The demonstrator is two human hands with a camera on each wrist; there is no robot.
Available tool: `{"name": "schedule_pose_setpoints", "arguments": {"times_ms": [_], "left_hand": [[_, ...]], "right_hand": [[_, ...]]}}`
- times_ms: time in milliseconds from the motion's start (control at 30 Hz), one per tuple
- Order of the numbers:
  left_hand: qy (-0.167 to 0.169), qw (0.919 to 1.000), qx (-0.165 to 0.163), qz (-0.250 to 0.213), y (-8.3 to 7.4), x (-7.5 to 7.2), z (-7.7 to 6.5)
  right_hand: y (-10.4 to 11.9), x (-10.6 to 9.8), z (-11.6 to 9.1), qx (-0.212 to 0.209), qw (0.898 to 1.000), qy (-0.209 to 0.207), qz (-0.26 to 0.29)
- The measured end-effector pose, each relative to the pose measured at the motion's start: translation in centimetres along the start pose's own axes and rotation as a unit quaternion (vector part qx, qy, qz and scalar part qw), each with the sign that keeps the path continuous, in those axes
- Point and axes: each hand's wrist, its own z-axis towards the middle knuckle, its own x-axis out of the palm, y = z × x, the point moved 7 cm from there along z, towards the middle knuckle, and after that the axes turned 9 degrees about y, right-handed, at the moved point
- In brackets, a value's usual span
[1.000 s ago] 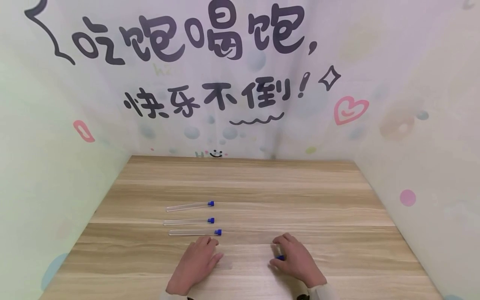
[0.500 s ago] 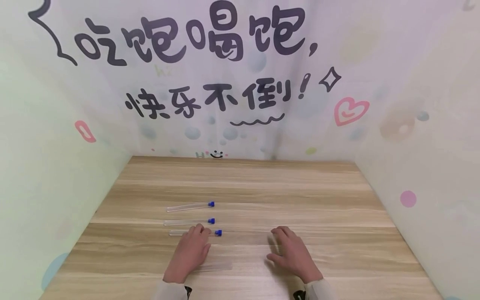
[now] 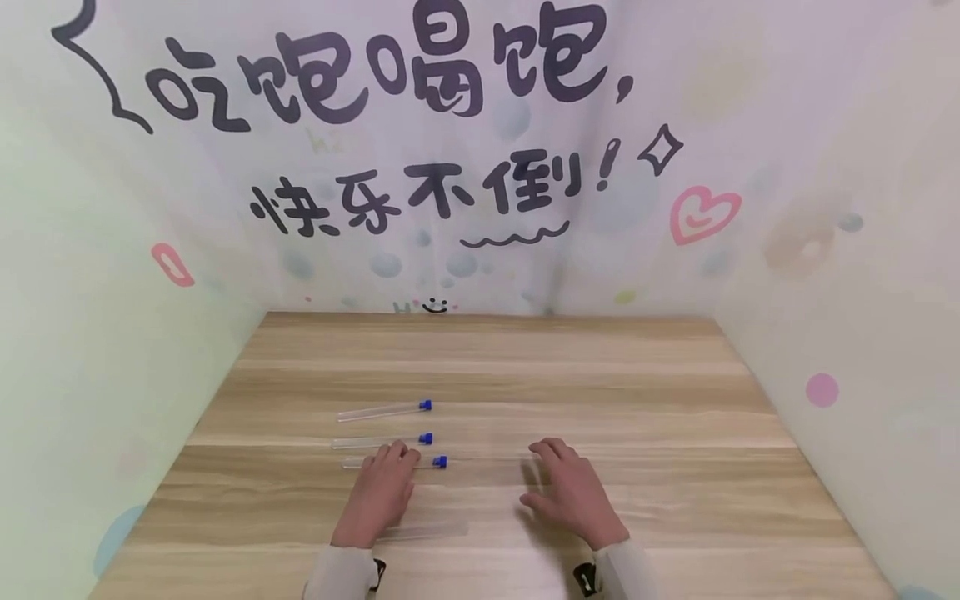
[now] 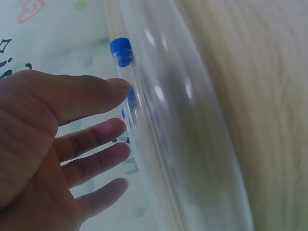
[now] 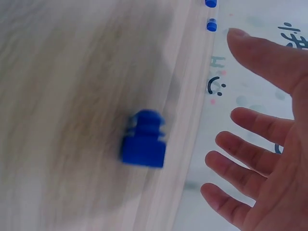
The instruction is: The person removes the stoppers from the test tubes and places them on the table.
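My left hand (image 3: 378,492) is over the nearest capped test tube (image 3: 431,464), covering its middle; whether it touches is unclear. In the left wrist view its fingers (image 4: 103,161) are loosely extended, with no grip visible. A clear tube without a cap (image 3: 435,531) lies by the left wrist and looms large in the left wrist view. Relaxed fingers and an apart thumb mark my right hand (image 3: 573,496), which holds nothing. Below it a loose blue cap (image 5: 144,144) sits on the table, visible in the right wrist view but concealed by the hand in the head view.
Two more capped tubes lie farther back on the wood-grain table (image 3: 637,375), a middle tube (image 3: 371,443) and a far tube (image 3: 382,411), blue caps to the right. A printed cloth backdrop (image 3: 480,275) borders the table behind and at both sides.
The left hand has moved forward from the uncapped tube to the nearest capped one. My right hand has shifted forward and slightly left, and the loose cap is no longer visible in the head view.
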Motion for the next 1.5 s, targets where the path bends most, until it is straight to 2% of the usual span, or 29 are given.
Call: {"name": "schedule_pose_setpoints", "arguments": {"times_ms": [233,533,700,900,1100,1267,1500], "left_hand": [[-0.001,0.9999,-0.003,-0.012,0.4,0.1,0.3],[-0.009,0.9998,-0.018,-0.006,0.9,-0.3,0.7],[-0.004,0.9994,-0.035,0.001,1.7,-0.2,1.0],[0.004,0.9992,-0.039,0.002,2.5,-0.2,1.1],[0.02,0.9988,-0.044,-0.004,3.1,0.0,1.4],[0.024,0.9992,-0.033,0.004,3.0,-0.1,1.4],[0.022,0.9995,-0.021,-0.008,2.5,-0.2,1.5]], "right_hand": [[0.6,0.4,0.9,-0.001,1.0,0.017,0.013],[1.7,0.8,1.7,-0.02,0.999,0.039,0.02],[2.1,1.1,2.1,-0.022,0.999,0.04,0.007],[2.5,1.4,2.5,-0.025,0.999,0.039,0.0],[2.8,2.1,2.9,-0.011,0.998,0.063,0.03],[2.8,2.6,3.1,-0.002,0.995,0.083,0.052],[2.9,2.9,3.2,-0.008,0.995,0.08,0.057]]}}
